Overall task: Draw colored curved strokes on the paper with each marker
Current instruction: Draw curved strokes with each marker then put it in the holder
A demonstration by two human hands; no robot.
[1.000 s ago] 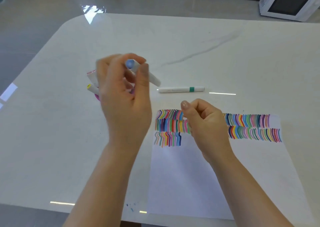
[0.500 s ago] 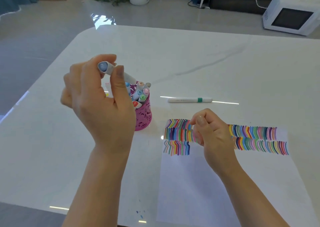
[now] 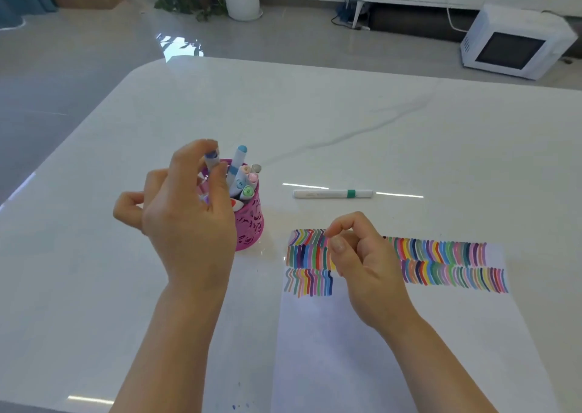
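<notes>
My left hand (image 3: 185,220) pinches a blue-capped marker (image 3: 211,159) between fingertips and thumb, held upright over the pink marker cup (image 3: 250,223). Several capped markers (image 3: 244,179) stand in that cup. The white paper (image 3: 362,343) lies to the right, with rows of coloured curved strokes (image 3: 308,264) across its top. My right hand (image 3: 362,261) hovers over the strokes with its fingers loosely curled and nothing in it. A white marker with a green band (image 3: 333,193) lies on the table beyond the paper.
The white marble table (image 3: 346,122) stretches far and right of the paper. Small blue ink spots (image 3: 239,405) mark its near edge. A white microwave (image 3: 513,44) and a plant stand on the floor beyond the table.
My left hand has lowered the blue-capped marker to the pink cup, its cap now pointing up. The camera tilted up, showing more of the room. My right hand stayed above the strokes.
</notes>
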